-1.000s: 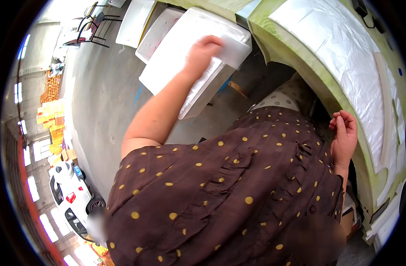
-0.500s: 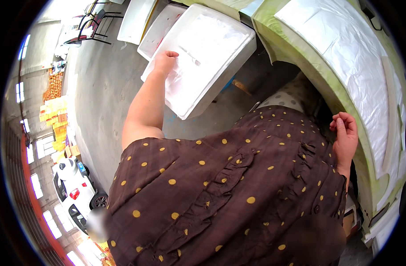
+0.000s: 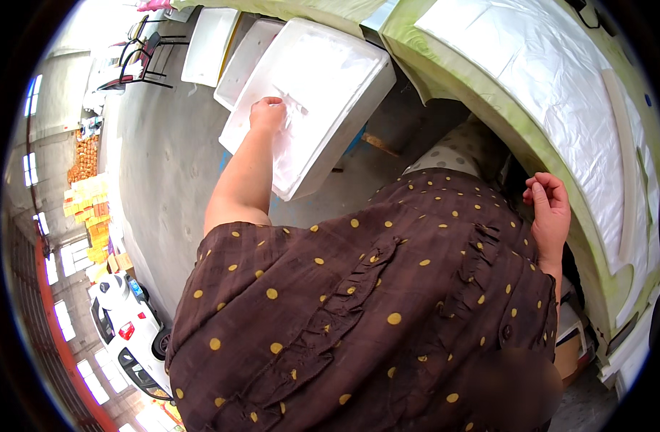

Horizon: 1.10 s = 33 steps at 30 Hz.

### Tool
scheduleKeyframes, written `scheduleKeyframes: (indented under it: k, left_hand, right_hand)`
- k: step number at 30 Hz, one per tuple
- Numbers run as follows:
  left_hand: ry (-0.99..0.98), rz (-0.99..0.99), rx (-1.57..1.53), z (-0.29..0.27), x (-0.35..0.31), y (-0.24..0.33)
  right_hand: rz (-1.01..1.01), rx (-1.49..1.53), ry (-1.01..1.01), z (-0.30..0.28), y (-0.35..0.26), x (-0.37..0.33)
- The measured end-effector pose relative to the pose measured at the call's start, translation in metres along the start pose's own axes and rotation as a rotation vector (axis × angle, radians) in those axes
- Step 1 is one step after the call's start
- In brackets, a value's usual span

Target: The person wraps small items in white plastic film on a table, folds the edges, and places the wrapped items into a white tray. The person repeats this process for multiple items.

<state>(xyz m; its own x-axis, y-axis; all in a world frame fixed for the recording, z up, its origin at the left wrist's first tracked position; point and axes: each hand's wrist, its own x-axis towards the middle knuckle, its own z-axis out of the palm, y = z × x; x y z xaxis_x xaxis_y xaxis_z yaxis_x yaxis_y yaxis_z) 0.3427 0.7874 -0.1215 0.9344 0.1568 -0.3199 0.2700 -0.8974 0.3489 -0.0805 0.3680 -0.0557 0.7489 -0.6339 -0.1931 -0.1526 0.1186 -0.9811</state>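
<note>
Left hand [image 3: 267,115] now lower on white foam box [image 3: 330,86].

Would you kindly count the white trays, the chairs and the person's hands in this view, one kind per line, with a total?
White trays: 3, the big tray under the left hand and two beyond it
Chairs: 1, a dark chair far off
Hands: 2, left hand and right hand
Total: 6
</note>
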Motion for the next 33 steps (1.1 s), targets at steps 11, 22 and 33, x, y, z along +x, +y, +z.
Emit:
scheduleKeyframes:
  k: [11, 22, 33]
  left_hand:
    - [0.187, 0.233, 0.148, -0.004, -0.033, 0.033]
    - [0.604, 0.833, -0.238, -0.003, 0.045, -0.002]
    - [-0.237, 1.662, -0.542, 0.073, -0.210, 0.290]
  right_hand:
    - [-0.019, 0.045, 0.010, -0.007, 0.003, -0.005]
    - [-0.652, -0.725, 0.676, -0.095, -0.043, -0.028]
    - [-0.185, -1.227, 0.677, -0.172, -0.051, -0.063]
